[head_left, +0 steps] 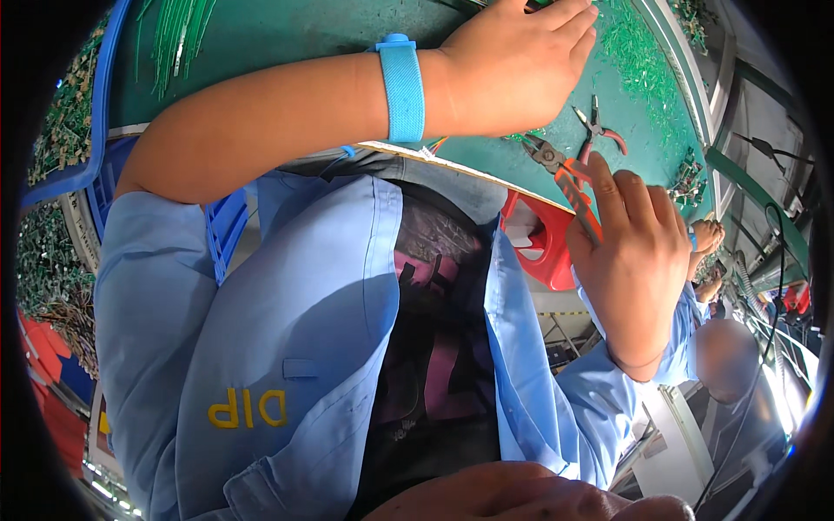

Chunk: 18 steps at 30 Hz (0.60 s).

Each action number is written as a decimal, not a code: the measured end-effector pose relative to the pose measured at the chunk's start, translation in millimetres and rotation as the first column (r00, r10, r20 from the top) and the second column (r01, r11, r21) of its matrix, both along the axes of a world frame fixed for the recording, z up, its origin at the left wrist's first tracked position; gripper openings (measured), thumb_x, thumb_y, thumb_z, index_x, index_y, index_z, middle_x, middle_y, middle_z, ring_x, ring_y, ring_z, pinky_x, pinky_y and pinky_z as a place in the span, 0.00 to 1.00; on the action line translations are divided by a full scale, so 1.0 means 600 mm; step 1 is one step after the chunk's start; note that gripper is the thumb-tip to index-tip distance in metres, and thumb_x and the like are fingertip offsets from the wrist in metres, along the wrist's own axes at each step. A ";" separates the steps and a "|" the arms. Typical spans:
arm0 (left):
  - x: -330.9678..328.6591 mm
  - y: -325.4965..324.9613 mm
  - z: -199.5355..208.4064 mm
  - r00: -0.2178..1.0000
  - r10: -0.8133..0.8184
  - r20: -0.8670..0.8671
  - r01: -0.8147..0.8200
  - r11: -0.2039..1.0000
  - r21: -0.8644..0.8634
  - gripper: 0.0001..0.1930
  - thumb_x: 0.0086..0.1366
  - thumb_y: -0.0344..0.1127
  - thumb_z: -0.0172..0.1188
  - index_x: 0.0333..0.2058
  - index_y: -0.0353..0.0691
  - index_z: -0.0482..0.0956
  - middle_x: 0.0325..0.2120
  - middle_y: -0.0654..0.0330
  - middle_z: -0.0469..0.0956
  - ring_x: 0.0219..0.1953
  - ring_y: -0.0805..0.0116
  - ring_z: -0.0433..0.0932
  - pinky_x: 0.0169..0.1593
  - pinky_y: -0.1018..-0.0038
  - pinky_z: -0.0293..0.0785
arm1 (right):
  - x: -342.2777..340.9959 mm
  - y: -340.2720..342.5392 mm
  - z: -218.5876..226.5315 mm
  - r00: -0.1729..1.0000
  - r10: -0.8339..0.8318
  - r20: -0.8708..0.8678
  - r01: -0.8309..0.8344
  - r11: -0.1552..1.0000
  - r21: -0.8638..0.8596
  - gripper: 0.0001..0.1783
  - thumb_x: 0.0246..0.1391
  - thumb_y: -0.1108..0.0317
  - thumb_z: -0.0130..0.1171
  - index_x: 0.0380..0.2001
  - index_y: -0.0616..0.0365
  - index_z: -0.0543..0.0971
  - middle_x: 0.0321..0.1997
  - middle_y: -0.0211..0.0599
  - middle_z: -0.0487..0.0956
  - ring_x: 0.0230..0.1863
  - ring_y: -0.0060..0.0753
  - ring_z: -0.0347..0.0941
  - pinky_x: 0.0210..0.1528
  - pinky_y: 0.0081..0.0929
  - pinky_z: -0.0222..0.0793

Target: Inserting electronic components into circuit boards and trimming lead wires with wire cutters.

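Note:
My right hand (638,252) is wrapped round the orange handles of side cutters (549,156). The jaws point up and left over the green mat, beside the table's near edge. Across the table reaches my left arm, a blue strap (402,91) at its wrist. My left hand (526,69) is closed at the top edge of the picture, fingers together and bent. A bit of something dark green shows by its thumb, too little to name. A second small pair of pliers (598,130) with dark red handles lies open on the mat, between my hands.
Green clippings (638,65) litter the right side of the green mat (304,26). Long green strips (178,43) lie at the far left. A blue bin (109,78) stands by scrap boards at left. Below the table edge is a red stool (543,243). A co-worker's hand (708,234) shows at right.

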<state>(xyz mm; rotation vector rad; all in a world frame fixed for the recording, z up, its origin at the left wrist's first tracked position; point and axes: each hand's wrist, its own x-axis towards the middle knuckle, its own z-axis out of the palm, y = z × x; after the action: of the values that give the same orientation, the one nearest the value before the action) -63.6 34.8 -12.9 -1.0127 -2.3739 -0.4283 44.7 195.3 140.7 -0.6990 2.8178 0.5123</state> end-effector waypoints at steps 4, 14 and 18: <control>0.004 -0.007 -0.006 1.000 0.018 -0.001 -0.018 1.000 0.005 0.30 0.69 0.41 0.53 0.60 0.18 0.79 0.62 0.31 0.79 0.69 0.39 0.72 0.75 0.27 0.49 | -0.004 0.018 -0.003 0.983 -0.165 0.076 0.171 0.982 -0.075 0.33 0.49 0.67 0.71 0.61 0.52 0.83 0.45 0.36 0.82 0.37 0.38 0.76 0.38 0.35 0.72; -0.002 0.003 -0.015 0.999 0.034 0.000 -0.034 0.993 0.116 0.29 0.70 0.40 0.54 0.60 0.19 0.79 0.63 0.32 0.78 0.70 0.40 0.71 0.76 0.28 0.49 | 0.030 0.172 -0.138 0.484 -0.298 0.823 0.782 -0.275 -0.560 0.33 0.63 0.64 0.61 0.68 0.69 0.74 0.47 0.42 0.85 0.39 0.32 0.79 0.39 0.24 0.72; -0.006 0.009 -0.013 1.000 0.004 0.016 -0.007 0.990 0.138 0.28 0.70 0.39 0.55 0.60 0.19 0.79 0.63 0.32 0.77 0.71 0.41 0.70 0.76 0.29 0.49 | 0.084 0.058 -0.179 0.391 -0.111 0.914 0.761 -0.519 -0.389 0.32 0.64 0.68 0.55 0.70 0.69 0.71 0.49 0.45 0.83 0.40 0.32 0.79 0.41 0.24 0.72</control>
<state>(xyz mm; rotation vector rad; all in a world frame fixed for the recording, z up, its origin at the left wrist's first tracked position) -67.0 40.0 -20.8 -0.9425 -2.3245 -0.5917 95.3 230.2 33.3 0.7557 1.7901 -1.9933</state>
